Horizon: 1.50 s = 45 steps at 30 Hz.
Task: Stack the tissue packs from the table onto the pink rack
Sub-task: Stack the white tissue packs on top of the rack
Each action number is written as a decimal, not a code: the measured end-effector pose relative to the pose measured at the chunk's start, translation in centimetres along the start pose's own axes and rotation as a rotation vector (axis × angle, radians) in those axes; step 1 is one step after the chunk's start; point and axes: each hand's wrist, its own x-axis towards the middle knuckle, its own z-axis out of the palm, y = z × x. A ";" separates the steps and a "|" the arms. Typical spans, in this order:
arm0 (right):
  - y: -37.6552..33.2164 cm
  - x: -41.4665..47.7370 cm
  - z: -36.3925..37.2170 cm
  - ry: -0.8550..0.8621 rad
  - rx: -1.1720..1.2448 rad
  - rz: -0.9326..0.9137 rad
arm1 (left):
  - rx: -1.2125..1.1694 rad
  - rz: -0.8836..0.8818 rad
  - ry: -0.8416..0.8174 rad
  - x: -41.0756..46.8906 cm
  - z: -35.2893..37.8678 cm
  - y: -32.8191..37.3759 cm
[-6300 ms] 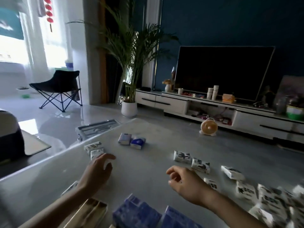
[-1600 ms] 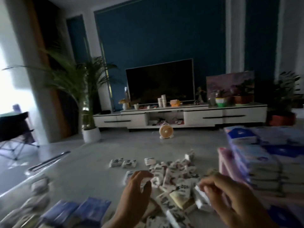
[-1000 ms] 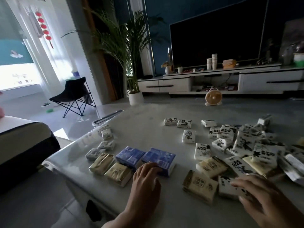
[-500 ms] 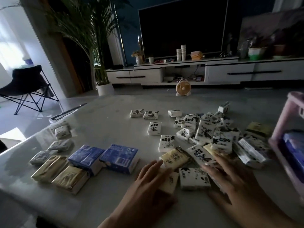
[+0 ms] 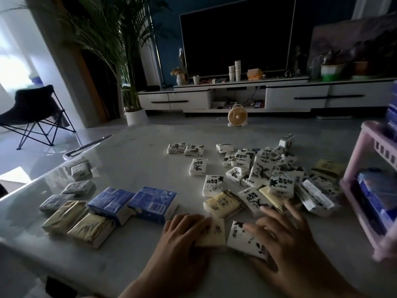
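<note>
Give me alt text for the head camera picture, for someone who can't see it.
The left hand rests on a cream tissue pack and the right hand on a white, black-printed tissue pack, near the front of a grey table. More packs lie scattered beyond; a pink plastic rack holding blue packs stands at right.

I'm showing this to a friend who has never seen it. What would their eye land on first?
Probably the heap of white tissue packs spread over the right half of the table, with two big blue packs side by side at the left. At the front edge the left hand and right hand each rest on a pack, and the pink rack stands at the far right, partly filled.
</note>
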 end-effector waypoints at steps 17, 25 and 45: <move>1.3 -1.6 -14.5 0.466 0.188 0.445 | -0.835 -0.281 0.411 6.4 -6.6 16.5; 7.9 -3.2 -22.6 0.684 -0.060 0.643 | -0.927 -0.167 0.363 12.8 -8.2 23.7; 13.8 -1.6 -21.8 0.501 -0.198 0.704 | -0.395 -0.126 0.530 20.4 -2.6 29.9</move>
